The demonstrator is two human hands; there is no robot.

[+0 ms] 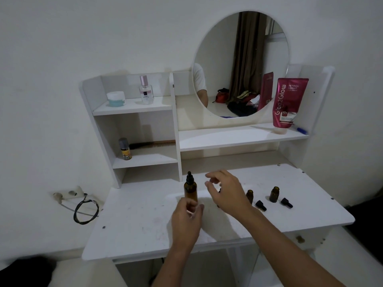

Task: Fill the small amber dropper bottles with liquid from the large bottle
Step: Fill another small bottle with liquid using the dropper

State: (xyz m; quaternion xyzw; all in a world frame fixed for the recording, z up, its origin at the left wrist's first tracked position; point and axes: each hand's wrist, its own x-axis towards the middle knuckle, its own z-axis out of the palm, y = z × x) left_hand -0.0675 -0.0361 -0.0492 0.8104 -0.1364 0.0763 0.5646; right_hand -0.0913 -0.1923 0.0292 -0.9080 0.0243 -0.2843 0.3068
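**One head camera, looking forward and down at a white dressing table**

There is a single view, worn on the person's head; it faces forward and tilts down onto the table top [132, 220], which fills the lower middle of the frame; both forearms enter from the bottom edge, so the camera sits close above them; the wide angle bends the walls and shelf edges, and takes in the round mirror [241, 65] higher up; no second view shares the scene.
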